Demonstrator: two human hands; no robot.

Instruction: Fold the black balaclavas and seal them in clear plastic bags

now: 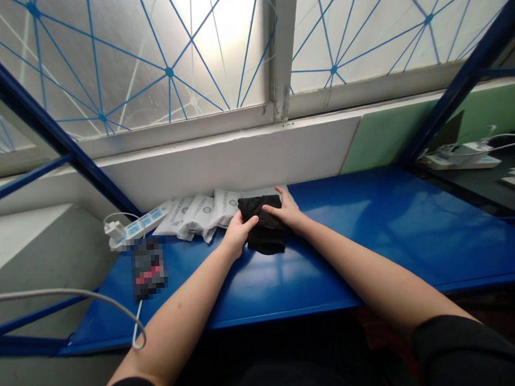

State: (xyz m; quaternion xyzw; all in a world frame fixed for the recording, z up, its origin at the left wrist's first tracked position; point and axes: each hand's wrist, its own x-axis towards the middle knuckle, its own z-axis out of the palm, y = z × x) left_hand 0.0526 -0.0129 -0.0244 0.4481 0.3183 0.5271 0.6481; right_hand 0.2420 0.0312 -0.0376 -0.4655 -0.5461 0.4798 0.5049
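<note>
A folded black cloth item [266,236] is held between my two hands, just above the blue table. My left hand [238,233] grips its left edge, thumb on top and fingers hidden behind. My right hand [288,211] holds the right side, with the thumb lying over the cloth and a finger stretched up past its far edge. What kind of garment it is, I cannot make out. Close behind lie several pale grey plastic packages [202,210] with dark printing, side by side along the wall; another pale bag [264,191] shows partly behind the cloth.
The blue table [350,228] runs along a wall below frosted windows. At its left are a white power strip [144,225] and a blurred-out phone-like device [149,270] with a white cable [137,323]. Blue metal posts [81,167] slant up at both sides.
</note>
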